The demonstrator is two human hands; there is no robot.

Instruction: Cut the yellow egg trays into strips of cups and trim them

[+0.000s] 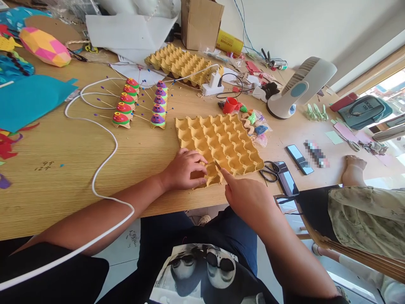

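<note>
A yellow-brown cardboard egg tray (218, 135) lies near the table's front edge, its near-left portion cut or torn at the border. My left hand (187, 171) grips that near-left corner with curled fingers. In my right hand (248, 196) is a thin-bladed knife (217, 164), mostly hidden by the fist. The index finger stretches along it, and the dark tip touches the tray between cups. Behind to the left stand two rows of painted egg-cup caterpillars, one red and green (126, 101), one purple and yellow (159, 103), with pins stuck in them.
Black-handled scissors (270, 171) and a phone (287, 179) lie right of the tray. Farther back are a white fan (300, 88), a red cup (230, 104), a power strip (212, 88) and another egg tray (180, 63). A white cable (115, 145) crosses my left forearm. A co-worker's hand (353, 169) rests at right.
</note>
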